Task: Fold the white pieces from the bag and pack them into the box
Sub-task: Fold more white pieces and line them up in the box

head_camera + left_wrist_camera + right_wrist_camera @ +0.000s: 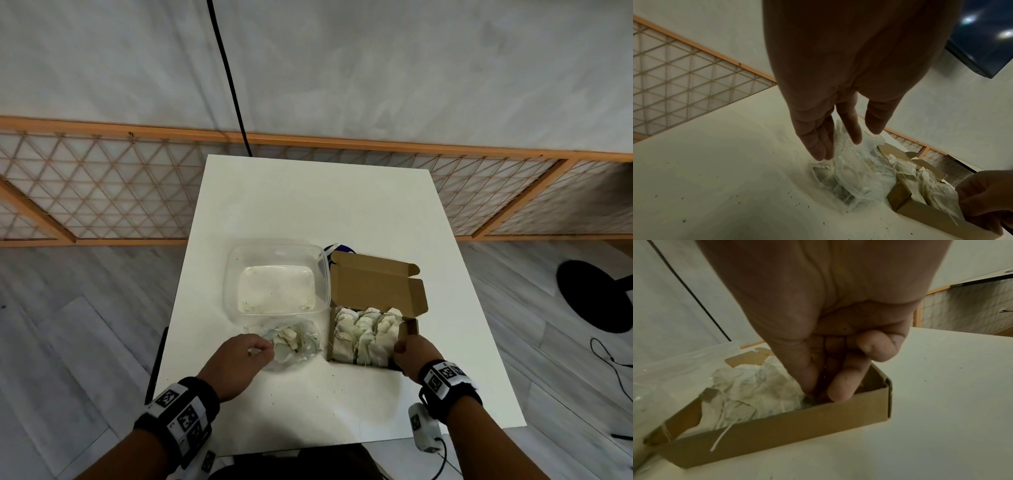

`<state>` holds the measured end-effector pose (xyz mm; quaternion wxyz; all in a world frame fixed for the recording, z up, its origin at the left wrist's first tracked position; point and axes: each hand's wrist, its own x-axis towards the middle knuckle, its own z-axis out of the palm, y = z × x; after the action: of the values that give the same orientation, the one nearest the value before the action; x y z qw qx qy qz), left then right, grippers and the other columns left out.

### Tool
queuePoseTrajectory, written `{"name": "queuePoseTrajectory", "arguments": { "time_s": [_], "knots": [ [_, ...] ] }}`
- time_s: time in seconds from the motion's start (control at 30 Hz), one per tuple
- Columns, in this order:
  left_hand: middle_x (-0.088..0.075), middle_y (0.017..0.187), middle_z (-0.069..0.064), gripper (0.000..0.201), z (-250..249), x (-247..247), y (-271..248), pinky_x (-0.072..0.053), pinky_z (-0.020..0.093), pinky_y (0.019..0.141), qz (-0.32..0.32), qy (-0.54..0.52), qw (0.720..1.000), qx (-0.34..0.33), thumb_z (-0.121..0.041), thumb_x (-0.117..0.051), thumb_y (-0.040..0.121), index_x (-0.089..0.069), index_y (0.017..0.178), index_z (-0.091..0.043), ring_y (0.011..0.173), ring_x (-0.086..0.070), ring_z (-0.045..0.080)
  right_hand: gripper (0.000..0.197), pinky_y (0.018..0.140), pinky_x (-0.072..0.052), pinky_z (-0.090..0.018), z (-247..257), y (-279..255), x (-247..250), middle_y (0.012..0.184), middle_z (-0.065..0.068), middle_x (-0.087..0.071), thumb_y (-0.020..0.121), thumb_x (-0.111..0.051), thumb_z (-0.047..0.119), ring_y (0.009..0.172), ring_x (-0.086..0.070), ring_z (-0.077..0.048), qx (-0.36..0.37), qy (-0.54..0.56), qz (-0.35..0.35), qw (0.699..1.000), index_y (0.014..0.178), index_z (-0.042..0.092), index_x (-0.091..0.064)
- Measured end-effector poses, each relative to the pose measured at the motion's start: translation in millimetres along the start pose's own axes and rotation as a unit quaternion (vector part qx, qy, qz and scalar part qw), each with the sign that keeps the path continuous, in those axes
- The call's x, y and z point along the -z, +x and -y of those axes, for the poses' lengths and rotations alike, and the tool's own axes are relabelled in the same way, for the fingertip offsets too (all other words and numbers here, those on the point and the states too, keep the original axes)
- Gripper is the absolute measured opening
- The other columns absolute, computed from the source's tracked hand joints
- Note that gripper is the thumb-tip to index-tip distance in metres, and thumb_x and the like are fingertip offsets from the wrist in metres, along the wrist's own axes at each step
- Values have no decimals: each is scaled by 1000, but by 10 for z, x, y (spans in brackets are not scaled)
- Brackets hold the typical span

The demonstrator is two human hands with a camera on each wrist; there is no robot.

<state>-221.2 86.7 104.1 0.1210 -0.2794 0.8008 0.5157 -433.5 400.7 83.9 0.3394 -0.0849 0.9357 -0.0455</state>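
An open brown cardboard box (375,282) sits on the white table (308,198), with several folded white pieces (366,334) packed in rows. My right hand (402,347) is at its near right corner. In the right wrist view the right hand (818,395) has curled fingers, and thumb and forefinger pinch a white piece (764,386) down into that corner of the box (777,434). Left of the box lies a crumpled clear plastic bag (294,342) holding a few white pieces. My left hand (265,347) holds the bag's near edge. The left hand's (838,146) fingers have the bag's (857,172) plastic between them.
An empty clear plastic tub (277,277) stands just behind the bag, touching the box's left side. A dark blue object (337,248) peeks out behind the box lid. Dark crumbs dot the near table. A wooden lattice screen (102,192) and a black cable (229,78) stand beyond the far edge.
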Motion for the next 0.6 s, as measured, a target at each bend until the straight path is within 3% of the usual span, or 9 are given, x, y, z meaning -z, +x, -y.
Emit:
{"name": "queuePoseTrajectory", "arguments": {
  "time_s": [0.1, 0.23, 0.3, 0.37, 0.4, 0.47, 0.53, 0.6],
  "knots": [
    [-74, 106, -14, 9, -11, 4, -4, -51, 25, 89, 1, 2, 1000, 3, -32, -70, 96, -77, 98, -27, 100, -66, 2, 11, 63, -49, -27, -2, -11, -6, 67, 4, -57, 87, -60, 26, 76, -63, -24, 13, -31, 3, 999, 83, 17, -65],
    [-74, 106, -13, 10, -18, 20, -14, -52, 27, 92, 2, 3, 1000, 2, -32, -69, 96, -77, 100, -26, 100, -67, 5, 26, 70, -45, -28, 49, -122, 124, 90, -1, -66, 90, -56, 31, 86, -64, -27, 7, -88, -22, 996, 112, 18, -59],
    [-74, 106, -12, 11, -20, 27, -21, -52, 28, 93, 1, 6, 1000, 3, -33, -69, 97, -77, 101, -27, 100, -67, 4, 20, 75, -45, -28, 178, -236, 247, 106, -4, -71, 92, -54, 31, 99, -67, -28, 22, -90, -59, 994, 108, 22, -62],
    [-74, 107, -11, 11, -26, 26, -35, -52, 26, 92, -1, 10, 1000, 5, -32, -68, 97, -77, 102, -27, 100, -67, 4, 15, 76, -49, -30, 418, -427, 339, 107, -4, -72, 96, -52, 30, 100, -68, -27, 86, -64, -112, 988, 93, 24, -65],
    [-74, 108, -11, 11, -35, 25, -44, -53, 27, 93, 0, 14, 1000, 4, -31, -68, 98, -77, 102, -27, 100, -67, 3, 18, 78, -52, -32, 574, -533, 345, 105, -3, -73, 98, -52, 28, 98, -69, -25, 142, -32, -127, 981, 94, 22, -68],
    [-73, 110, -11, 10, -51, 12, -63, -53, 29, 95, 3, 15, 1000, 8, -31, -68, 97, -76, 103, -28, 101, -67, 4, 23, 86, -53, -33, 901, -739, 258, 106, 2, -74, 100, -52, 28, 97, -68, -18, 254, 47, -102, 961, 106, 23, -73],
    [-72, 114, -13, 14, -87, -3, -93, -54, 31, 98, 5, 18, 1000, 12, -35, -69, 95, -75, 108, -29, 102, -67, 3, 28, 92, -51, -30, 1200, -836, 68, 116, 5, -72, 102, -49, 32, 104, -66, -13, 346, 55, -60, 935, 119, 28, -71],
    [-70, 117, -15, 22, -140, -32, -113, -53, 30, 99, 11, 24, 1000, 10, -39, -69, 95, -73, 114, -30, 103, -66, 2, 32, 94, -51, -34, 1446, -785, -163, 122, 0, -69, 103, -44, 35, 109, -65, -19, 370, 8, -34, 929, 124, 25, -67]
  ]
}}
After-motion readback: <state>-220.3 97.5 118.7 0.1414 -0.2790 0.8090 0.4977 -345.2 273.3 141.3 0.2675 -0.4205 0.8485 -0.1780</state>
